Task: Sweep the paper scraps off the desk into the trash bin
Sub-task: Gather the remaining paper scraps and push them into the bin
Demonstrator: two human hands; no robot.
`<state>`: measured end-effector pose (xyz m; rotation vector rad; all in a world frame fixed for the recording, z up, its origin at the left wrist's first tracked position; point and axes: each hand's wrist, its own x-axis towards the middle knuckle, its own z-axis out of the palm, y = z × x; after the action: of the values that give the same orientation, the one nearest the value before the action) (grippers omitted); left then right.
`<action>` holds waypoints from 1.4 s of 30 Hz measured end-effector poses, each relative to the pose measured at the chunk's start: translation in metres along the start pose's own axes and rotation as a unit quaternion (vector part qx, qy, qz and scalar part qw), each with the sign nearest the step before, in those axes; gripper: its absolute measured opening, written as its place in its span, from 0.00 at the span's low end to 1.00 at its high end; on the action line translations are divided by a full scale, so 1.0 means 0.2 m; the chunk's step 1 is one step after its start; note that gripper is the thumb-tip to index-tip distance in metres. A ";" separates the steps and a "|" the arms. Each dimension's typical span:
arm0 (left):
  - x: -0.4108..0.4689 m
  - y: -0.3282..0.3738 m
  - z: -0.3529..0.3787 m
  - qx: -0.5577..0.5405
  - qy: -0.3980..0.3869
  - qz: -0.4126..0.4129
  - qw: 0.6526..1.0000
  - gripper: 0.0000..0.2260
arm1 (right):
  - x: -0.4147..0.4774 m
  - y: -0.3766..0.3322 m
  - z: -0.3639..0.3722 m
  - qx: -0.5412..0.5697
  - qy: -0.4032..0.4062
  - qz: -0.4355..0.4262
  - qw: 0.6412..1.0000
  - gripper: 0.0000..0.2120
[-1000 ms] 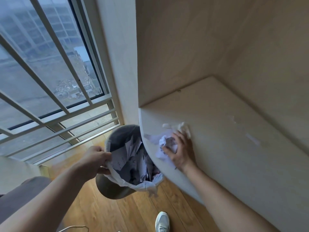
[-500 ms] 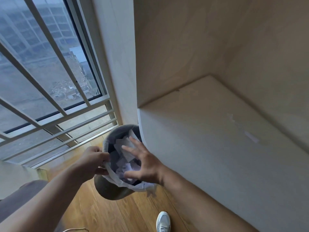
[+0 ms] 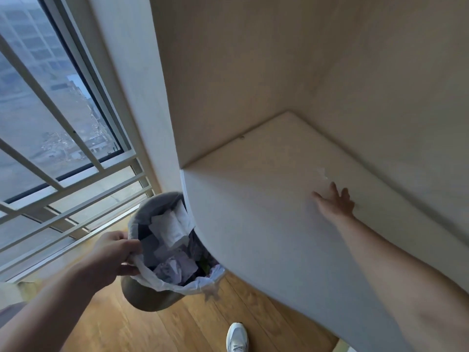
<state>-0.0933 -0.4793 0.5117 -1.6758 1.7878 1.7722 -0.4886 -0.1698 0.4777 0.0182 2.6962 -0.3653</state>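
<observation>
Pale desk (image 3: pixel 266 224) in a wood-panelled alcove beside a barred window (image 3: pixel 58 128).

My left hand (image 3: pixel 114 252) pinches the white liner (image 3: pixel 162 283) at the trash bin (image 3: pixel 152 298) rim, at about 8 o'clock from the desk corner; the bin's far side is hidden under the desk edge, crumpled paper scraps (image 3: pixel 172 229) inside. My right hand (image 3: pixel 335 201) rests flat, fingers spread, holding nothing, with a faint scrap (image 3: pixel 322 172) at its 11 o'clock, hard to make out.

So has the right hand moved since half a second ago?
Yes. The right hand has left the trash bin and reached back across the desk, toward the small scraps near the back wall.
</observation>
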 end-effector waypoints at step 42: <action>0.07 0.05 -0.06 -0.033 0.033 -0.039 0.998 0.08 | -0.58 -0.63 0.62 -0.168 -0.041 -0.509 0.843 0.32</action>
<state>-0.0992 -0.4990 0.5102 -1.8235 1.6808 1.7827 -0.3412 -0.3187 0.4479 -1.5168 2.3960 -0.1558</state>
